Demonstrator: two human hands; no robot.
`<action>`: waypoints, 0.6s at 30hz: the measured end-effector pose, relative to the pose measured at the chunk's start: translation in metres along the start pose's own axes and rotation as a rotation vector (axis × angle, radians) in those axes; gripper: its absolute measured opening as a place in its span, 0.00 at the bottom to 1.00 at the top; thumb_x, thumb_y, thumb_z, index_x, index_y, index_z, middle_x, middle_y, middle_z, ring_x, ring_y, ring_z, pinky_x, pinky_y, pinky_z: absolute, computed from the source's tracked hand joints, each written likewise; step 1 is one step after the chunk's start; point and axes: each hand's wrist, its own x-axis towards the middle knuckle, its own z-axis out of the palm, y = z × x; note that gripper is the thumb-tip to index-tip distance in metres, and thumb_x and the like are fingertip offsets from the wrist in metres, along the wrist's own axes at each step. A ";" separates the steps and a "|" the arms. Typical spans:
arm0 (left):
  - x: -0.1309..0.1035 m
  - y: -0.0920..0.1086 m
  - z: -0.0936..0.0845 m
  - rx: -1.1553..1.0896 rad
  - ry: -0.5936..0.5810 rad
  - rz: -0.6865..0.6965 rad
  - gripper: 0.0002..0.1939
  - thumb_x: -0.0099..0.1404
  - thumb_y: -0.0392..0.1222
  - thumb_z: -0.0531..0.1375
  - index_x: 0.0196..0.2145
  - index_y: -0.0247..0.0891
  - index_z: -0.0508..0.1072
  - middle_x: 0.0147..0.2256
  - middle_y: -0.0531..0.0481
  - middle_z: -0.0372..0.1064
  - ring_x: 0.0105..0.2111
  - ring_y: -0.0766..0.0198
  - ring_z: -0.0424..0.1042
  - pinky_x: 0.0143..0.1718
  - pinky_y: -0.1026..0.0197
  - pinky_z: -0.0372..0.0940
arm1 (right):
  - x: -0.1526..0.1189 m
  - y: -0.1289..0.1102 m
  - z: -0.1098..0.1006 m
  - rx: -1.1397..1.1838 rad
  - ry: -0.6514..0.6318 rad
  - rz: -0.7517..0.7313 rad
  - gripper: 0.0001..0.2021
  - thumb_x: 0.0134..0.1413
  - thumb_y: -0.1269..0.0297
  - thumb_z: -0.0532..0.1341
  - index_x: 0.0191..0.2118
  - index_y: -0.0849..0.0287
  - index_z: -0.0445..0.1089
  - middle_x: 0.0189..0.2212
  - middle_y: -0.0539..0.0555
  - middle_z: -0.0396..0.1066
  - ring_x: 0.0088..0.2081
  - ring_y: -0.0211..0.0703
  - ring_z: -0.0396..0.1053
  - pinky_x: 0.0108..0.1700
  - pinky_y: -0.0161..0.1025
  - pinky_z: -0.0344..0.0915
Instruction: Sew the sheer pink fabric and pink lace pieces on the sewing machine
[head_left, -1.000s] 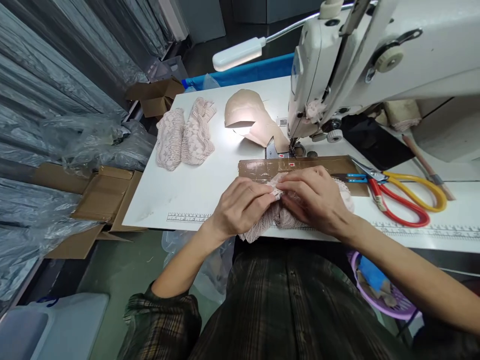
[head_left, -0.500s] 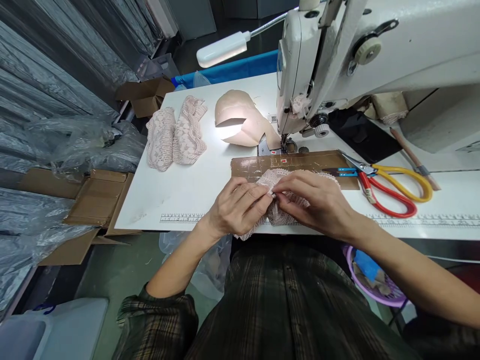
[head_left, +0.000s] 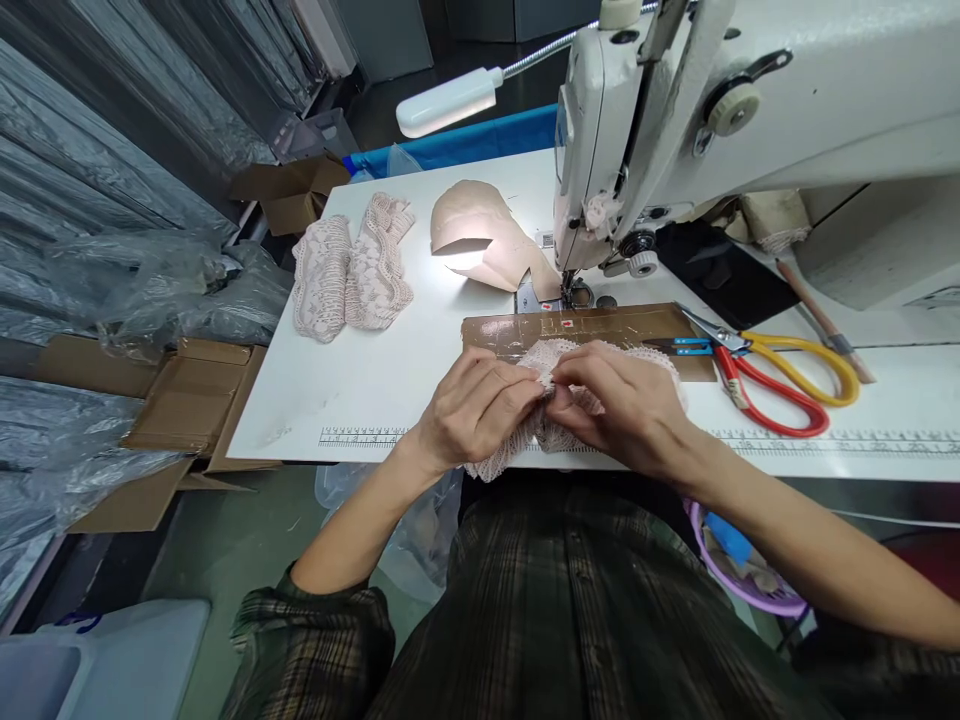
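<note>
Pale pink lace (head_left: 559,425) is bunched at the front edge of the white table (head_left: 300,400), partly under both hands. My left hand (head_left: 480,408) pinches it from the left, fingers curled. From the right, my right hand (head_left: 626,405) pinches the same lace with thumb and forefinger, the fingertips of both hands nearly touching. Behind the hands lies a brown strip (head_left: 510,333), in front of the sewing machine's needle area (head_left: 571,285). Two folded lace bundles (head_left: 322,280) rest at the table's left. The fingertips hide the exact spot being held.
The sewing machine (head_left: 592,130) stands at the back right. Right of my hands lie red and yellow scissors (head_left: 802,375) and blue-handled snips (head_left: 690,346). Beige cut fabric (head_left: 480,225) is under the lamp (head_left: 448,103). Cardboard boxes (head_left: 191,395) are left of the table.
My right thumb and forefinger have shifted slightly at the lace, and my left fingers have closed in a little. The lace stays in nearly the same place.
</note>
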 end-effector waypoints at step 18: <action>0.000 -0.004 0.008 -0.724 -0.206 -0.769 0.13 0.65 0.44 0.66 0.45 0.36 0.73 0.39 0.46 0.78 0.35 0.64 0.76 0.36 0.63 0.69 | -0.013 0.016 0.018 0.045 0.071 -0.063 0.06 0.64 0.71 0.57 0.46 0.57 0.64 0.39 0.58 0.72 0.37 0.42 0.73 0.35 0.36 0.72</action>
